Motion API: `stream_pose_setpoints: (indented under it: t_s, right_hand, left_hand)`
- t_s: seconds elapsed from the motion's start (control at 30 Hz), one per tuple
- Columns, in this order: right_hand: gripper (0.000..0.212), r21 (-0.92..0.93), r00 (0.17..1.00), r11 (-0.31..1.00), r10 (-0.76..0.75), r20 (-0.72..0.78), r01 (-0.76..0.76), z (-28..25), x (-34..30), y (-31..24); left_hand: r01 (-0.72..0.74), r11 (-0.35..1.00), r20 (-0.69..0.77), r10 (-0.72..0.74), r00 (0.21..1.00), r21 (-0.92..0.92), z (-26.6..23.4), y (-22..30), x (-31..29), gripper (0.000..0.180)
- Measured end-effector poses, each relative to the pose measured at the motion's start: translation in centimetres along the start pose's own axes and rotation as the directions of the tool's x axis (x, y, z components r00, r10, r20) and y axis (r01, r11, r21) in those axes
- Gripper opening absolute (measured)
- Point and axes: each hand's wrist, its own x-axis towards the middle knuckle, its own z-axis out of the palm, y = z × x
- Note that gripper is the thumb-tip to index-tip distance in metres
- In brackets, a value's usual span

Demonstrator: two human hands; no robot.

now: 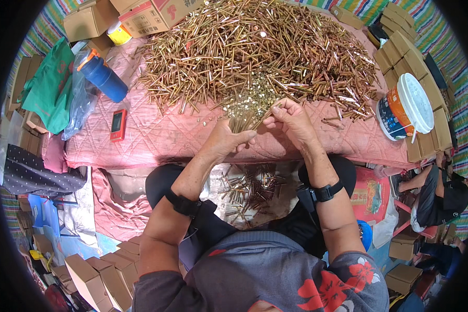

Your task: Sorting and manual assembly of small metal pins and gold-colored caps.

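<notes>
My left hand (224, 140) is closed around a small bunch of thin brown sticks (243, 125), which fan upward past the thumb. Close to its right, my right hand (295, 122) pinches the upper end of one slim brown stick (265, 117) between thumb and fingers. Both hands are over the near side of the pink quilted cover (166, 136). Just beyond them lies a scatter of pale and greenish small bits (249, 101). A large heap of short brown-gold sticks (255, 47) spreads behind that.
A blue bottle (103, 78) with an orange lid and a small red device (118, 125) lie at left. A white-lidded bucket (406, 106) stands at right. Loose sticks (249, 187) lie on pale cloth between my legs. Cardboard boxes (104, 281) surround the place; another person's arm (418, 181) shows at right.
</notes>
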Motion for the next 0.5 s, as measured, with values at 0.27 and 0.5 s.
stream_pose_setpoints:
  t_s: [0.27,0.5]
  right_hand:
    - [0.01,-0.055,0.998,0.998,0.043,0.049,-0.041,-0.4,-0.1,-0.5]
    - [0.008,-0.258,0.987,0.966,0.071,0.146,-0.032,2.3,-1.0,0.1]
  left_hand:
    - [-0.038,0.994,-0.075,0.03,0.997,-0.101,-0.1,-0.2,0.1,0.016]
    - [-0.139,0.983,0.015,0.141,0.99,-0.123,0.2,-0.7,0.4,0.016]
